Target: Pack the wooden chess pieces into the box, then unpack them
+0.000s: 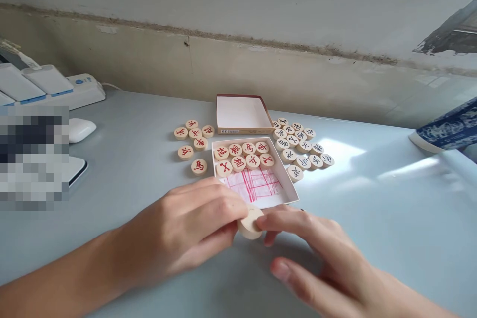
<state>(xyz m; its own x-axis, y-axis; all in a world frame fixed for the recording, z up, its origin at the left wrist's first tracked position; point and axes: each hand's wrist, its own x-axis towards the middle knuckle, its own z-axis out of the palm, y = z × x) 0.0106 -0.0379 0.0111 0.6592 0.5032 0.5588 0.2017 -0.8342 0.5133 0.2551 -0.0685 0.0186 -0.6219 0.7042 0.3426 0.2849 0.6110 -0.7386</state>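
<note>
Between thumb and fingers, my left hand pinches a pale round Chinese chess piece; any marking on its upper face is hardly visible. The fingertips of my right hand touch the piece's right side, with the thumb held apart. Just beyond both hands lies a shallow white box tray. Two rows of red-marked chess pieces fill its far half, and a folded paper with pink lines shows in the near half.
Loose red-marked pieces lie left of the tray, black-marked pieces to its right. The box lid sits behind, near the wall. A power strip and white mouse-like object are left; a blue patterned object is right.
</note>
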